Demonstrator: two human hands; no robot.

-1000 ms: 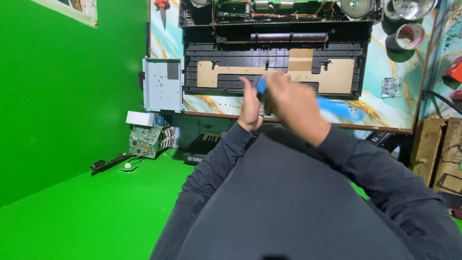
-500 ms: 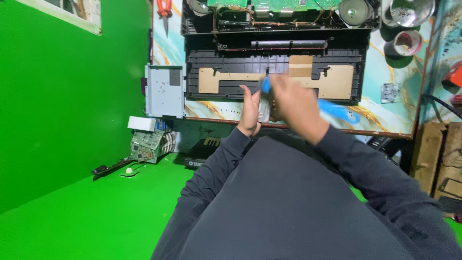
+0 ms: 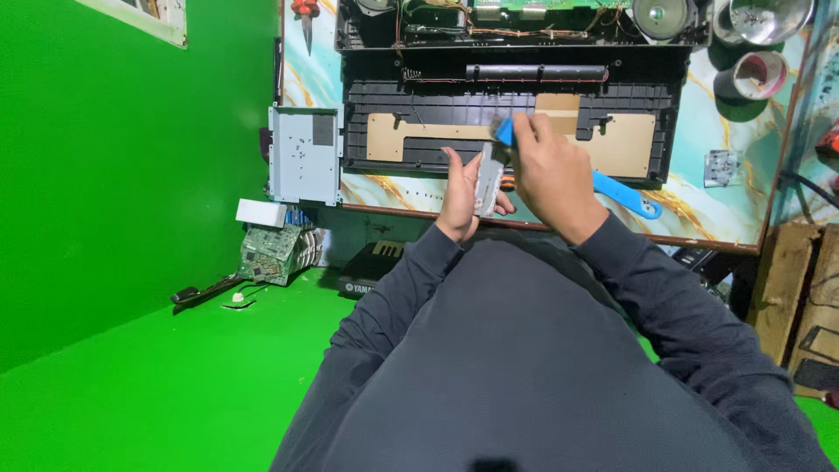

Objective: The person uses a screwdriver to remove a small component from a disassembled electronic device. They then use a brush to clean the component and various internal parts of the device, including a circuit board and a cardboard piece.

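We see two hands over the marble-look table (image 3: 752, 223). The left hand (image 3: 461, 194) curls its fingers around one flat grey metal plate (image 3: 488, 181), standing on its edge, in the middle of our view. At three o'clock from it, the right hand (image 3: 551, 179) closes tight on one smooth blue plastic tool (image 3: 504, 131), touching the plate's top. One big black plastic case (image 3: 511, 105) lies open at twelve o'clock.
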